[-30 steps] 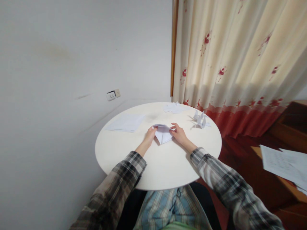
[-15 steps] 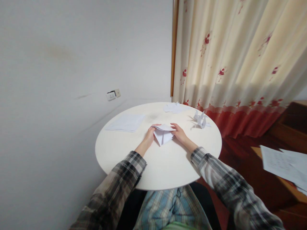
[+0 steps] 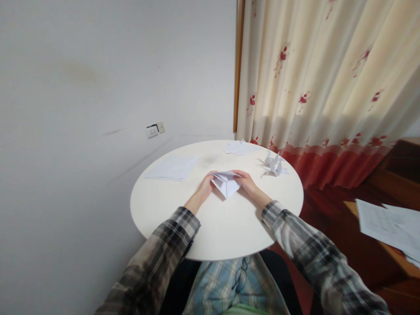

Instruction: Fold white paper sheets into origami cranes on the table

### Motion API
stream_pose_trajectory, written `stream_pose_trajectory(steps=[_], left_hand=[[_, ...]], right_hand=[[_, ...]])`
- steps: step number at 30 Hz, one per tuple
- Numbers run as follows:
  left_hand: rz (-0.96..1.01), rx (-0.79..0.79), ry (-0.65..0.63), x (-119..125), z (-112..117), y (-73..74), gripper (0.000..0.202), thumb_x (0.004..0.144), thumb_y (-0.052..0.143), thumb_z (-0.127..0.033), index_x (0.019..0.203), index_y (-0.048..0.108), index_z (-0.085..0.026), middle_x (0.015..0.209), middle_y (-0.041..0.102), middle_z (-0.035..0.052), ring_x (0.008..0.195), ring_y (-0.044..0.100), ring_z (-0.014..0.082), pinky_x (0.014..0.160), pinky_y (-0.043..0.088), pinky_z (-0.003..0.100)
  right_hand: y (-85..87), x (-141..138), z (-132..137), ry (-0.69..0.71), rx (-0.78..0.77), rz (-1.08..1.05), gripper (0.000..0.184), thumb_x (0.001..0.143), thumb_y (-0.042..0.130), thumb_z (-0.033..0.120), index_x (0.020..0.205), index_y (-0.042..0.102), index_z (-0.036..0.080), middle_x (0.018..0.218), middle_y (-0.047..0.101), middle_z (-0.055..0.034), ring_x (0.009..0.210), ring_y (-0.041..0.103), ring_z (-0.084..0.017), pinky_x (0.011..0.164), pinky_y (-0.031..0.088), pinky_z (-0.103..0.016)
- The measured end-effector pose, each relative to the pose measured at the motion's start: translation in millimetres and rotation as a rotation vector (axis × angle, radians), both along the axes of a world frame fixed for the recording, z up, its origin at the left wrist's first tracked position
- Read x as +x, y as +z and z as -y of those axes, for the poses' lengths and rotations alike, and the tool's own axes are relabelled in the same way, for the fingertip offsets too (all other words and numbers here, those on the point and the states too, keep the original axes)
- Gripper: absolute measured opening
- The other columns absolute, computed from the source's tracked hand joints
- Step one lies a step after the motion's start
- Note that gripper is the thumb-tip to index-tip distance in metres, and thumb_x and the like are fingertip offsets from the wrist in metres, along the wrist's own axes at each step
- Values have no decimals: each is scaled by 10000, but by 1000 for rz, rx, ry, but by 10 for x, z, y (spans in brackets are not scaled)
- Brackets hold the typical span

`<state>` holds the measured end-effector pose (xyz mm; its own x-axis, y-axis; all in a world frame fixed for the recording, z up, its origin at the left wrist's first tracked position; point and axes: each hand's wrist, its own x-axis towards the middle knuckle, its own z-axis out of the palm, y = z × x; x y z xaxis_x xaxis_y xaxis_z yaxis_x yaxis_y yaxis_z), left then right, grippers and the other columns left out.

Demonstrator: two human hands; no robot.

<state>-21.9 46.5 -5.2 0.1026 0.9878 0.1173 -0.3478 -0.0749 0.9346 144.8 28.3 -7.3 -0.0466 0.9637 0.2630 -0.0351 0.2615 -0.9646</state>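
A partly folded white paper (image 3: pixel 227 183) lies on the round white table (image 3: pixel 216 227), pointed toward me. My left hand (image 3: pixel 204 189) pinches its left upper edge. My right hand (image 3: pixel 248 184) grips its right upper edge, fingers curled over the fold. Both arms wear plaid sleeves.
A stack of white sheets (image 3: pixel 172 168) lies at the table's left. Folded paper cranes (image 3: pixel 274 164) stand at the right, more folded paper (image 3: pixel 239 147) at the far edge. A floral curtain (image 3: pixel 321 87) hangs behind. Loose papers (image 3: pixel 387 227) rest on a wooden surface at right.
The paper's top flap has been folded down toward me, and both hands have closed in slightly on its upper edge.
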Motion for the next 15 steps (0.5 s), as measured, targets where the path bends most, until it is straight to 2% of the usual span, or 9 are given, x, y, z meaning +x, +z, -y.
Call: stream_pose_trajectory(steps=[6, 10, 15], left_hand=[[-77, -6, -128, 21, 43, 22, 263, 586, 437, -136, 768, 627, -123, 735, 665, 40, 680, 576, 179, 694, 450, 318], [-71, -32, -189, 13, 48, 18, 293, 569, 429, -140, 763, 648, -117, 760, 679, 56, 701, 586, 193, 728, 452, 338], [-3, -84, -188, 10, 40, 24, 289, 582, 421, -143, 742, 660, -118, 755, 686, 59, 724, 597, 204, 780, 444, 362]], right_hand=[[-15, 10, -17, -29, -37, -68, 206, 575, 512, 188, 710, 648, 111, 648, 630, -31, 606, 519, -145, 614, 382, -267], [-35, 26, -40, -82, -28, -67, 214, 566, 510, 181, 710, 655, 119, 649, 634, -28, 606, 526, -147, 626, 388, -270], [-42, 33, -49, -76, -18, -88, 239, 566, 503, 174, 729, 668, 118, 684, 650, -36, 630, 538, -153, 653, 396, -280]])
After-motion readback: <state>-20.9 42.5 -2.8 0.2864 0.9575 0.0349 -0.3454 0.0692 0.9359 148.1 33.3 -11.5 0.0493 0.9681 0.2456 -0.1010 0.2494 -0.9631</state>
